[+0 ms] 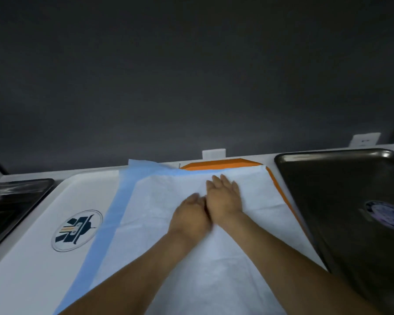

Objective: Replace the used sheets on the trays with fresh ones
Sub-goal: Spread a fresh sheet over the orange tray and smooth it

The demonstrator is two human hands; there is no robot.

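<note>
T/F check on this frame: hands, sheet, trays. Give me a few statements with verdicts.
1. The left hand and right hand both lie on the white sheet. True.
2. The white sheet is spread over an orange tray. True.
3. The dark tray on the right is lined with a sheet. False: its surface is bare, with only a round label on it.
4. The round logo is on the orange tray. False: it is on the white tray at left.
5. A blue band runs along the sheet's left side. True.
</note>
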